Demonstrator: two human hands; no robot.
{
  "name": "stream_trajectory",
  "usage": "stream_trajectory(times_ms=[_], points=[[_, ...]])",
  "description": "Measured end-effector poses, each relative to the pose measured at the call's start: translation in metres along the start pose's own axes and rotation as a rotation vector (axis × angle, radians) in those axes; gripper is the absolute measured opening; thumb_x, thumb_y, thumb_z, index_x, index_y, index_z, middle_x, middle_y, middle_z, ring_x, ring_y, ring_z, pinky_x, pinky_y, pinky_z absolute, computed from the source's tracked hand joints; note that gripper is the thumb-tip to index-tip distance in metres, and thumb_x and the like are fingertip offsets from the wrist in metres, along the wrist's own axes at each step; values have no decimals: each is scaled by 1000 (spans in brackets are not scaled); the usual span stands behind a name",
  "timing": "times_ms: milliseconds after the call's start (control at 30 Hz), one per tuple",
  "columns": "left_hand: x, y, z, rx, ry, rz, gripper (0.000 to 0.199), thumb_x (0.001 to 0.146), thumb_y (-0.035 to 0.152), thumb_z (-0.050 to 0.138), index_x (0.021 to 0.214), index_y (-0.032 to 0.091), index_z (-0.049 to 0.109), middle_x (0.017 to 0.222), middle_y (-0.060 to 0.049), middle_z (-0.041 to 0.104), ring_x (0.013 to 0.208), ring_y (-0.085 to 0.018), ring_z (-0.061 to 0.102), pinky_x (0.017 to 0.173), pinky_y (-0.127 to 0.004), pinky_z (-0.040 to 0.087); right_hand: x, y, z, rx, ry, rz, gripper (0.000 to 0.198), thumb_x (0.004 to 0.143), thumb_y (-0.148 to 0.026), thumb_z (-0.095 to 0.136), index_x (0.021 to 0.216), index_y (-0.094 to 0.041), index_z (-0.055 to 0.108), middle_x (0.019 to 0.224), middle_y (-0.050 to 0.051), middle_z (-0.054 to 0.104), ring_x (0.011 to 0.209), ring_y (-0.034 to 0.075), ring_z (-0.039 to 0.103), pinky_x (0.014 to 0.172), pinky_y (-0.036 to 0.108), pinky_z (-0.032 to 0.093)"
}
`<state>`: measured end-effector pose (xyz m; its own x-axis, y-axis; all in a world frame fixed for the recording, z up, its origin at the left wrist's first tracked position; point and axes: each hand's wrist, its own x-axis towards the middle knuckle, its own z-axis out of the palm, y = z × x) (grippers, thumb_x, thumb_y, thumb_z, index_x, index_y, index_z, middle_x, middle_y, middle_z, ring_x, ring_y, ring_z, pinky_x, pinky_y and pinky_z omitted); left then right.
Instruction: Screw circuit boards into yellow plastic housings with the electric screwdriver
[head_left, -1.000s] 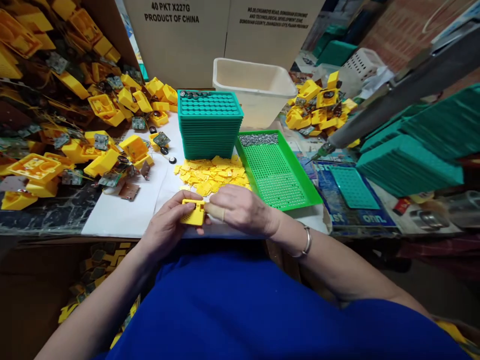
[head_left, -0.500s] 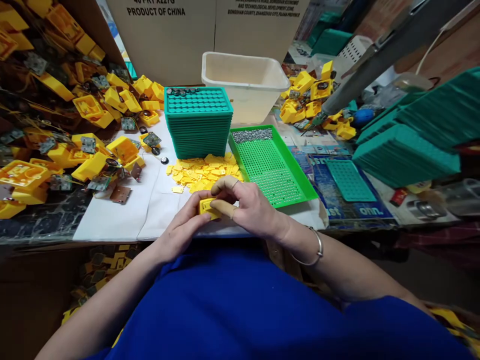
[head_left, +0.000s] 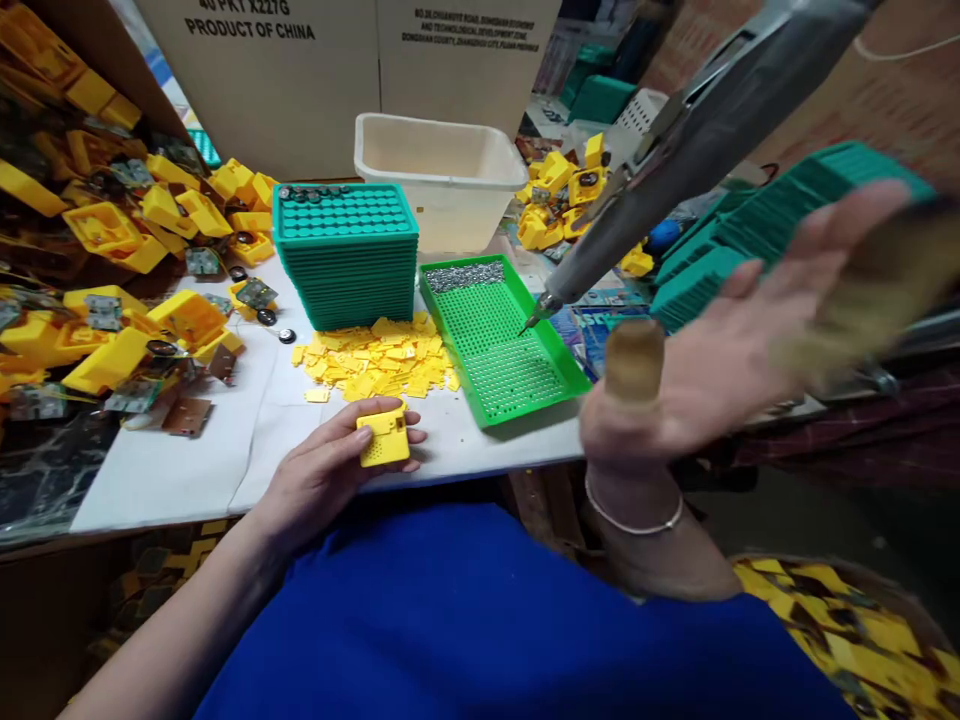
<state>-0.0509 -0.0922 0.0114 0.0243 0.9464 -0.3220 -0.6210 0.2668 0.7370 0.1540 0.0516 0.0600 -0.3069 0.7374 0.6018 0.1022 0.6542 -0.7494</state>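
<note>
My left hand (head_left: 337,455) holds a small yellow plastic case (head_left: 385,440) between thumb and fingers, just above the front of the table. The case shows a grid of small holes and a slot near its top. Off to the right, my right hand (head_left: 720,340) is raised with its fingers spread, blurred at the fingertips. Finger covers sit on its thumb and at least one finger, and nothing is in it. Left of this hand hangs a grey electric screwdriver (head_left: 592,255), its bit over the bright green tray (head_left: 487,415) of screws. Small yellow plastic pieces (head_left: 375,360) lie heaped beyond my left hand.
A stack of teal trays (head_left: 349,270) stands behind the yellow heap, with a translucent bin (head_left: 442,215) at the back. Yellow cases with circuit boards (head_left: 112,350) pile up at left. More teal trays (head_left: 795,225) lean at right. Below right is a container of yellow parts (head_left: 862,640).
My right hand has left the yellow case and moved up and right, opening. My left hand keeps the case, now turned to show its holes. The screwdriver appears lower, over the green tray.
</note>
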Motion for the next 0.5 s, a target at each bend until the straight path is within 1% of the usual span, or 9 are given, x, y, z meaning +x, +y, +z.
stream_trajectory(times_ms=[33,67,100,167,200,267,333,400,500], points=[[2,1,1,-20,-13,-23,31,84,23,65,114,15,67,119,-16,69,110,-32,66,89,-45,55,9,5,-6,61,107,-56,56,92,-45,55,142,-47,29,153,-6,33,150,25,23,105,43,46],[5,1,4,-36,-22,-36,33,81,23,67,113,14,67,118,-17,70,111,-33,66,88,-45,56,18,10,-10,136,179,-124,57,88,-44,61,138,-48,35,152,-7,35,148,24,28,106,41,46],[8,2,6,-44,-20,-40,34,78,24,69,111,14,68,116,-17,70,110,-34,66,87,-45,57,27,15,-12,201,183,-168,56,84,-44,67,133,-46,41,146,-5,43,142,23,40,105,40,47],[14,0,13,-21,22,-24,33,75,27,73,105,15,68,112,-15,72,105,-32,68,82,-41,59,41,22,-14,291,74,-97,51,76,-47,75,119,-39,49,119,-1,62,115,20,63,93,37,55],[17,-1,17,12,53,-12,30,75,29,75,101,16,68,108,-14,73,100,-30,70,78,-38,60,46,24,-14,318,3,-8,49,72,-50,77,111,-36,51,104,-1,65,99,18,68,82,36,58],[21,-3,25,103,113,-1,24,77,31,77,94,17,66,98,-10,74,88,-24,72,68,-31,60,54,26,-12,403,-99,143,46,64,-53,81,94,-30,54,86,-3,63,74,15,67,62,30,57],[24,-5,30,185,144,-9,22,78,30,77,89,17,64,89,-7,74,81,-20,71,61,-25,58,60,29,-9,521,-151,227,43,60,-49,84,82,-26,54,75,-5,58,58,10,59,51,27,50],[24,-5,33,227,152,-21,22,78,31,77,89,17,63,86,-6,73,78,-18,71,60,-23,57,65,36,-3,579,-143,253,38,61,-46,83,78,-24,56,68,-6,54,51,7,51,48,25,45],[24,-4,34,233,162,-19,23,79,31,77,91,17,63,87,-6,74,77,-17,70,61,-23,58,69,55,7,548,-86,212,32,69,-48,77,74,-24,58,60,-6,50,50,7,46,47,24,43]])
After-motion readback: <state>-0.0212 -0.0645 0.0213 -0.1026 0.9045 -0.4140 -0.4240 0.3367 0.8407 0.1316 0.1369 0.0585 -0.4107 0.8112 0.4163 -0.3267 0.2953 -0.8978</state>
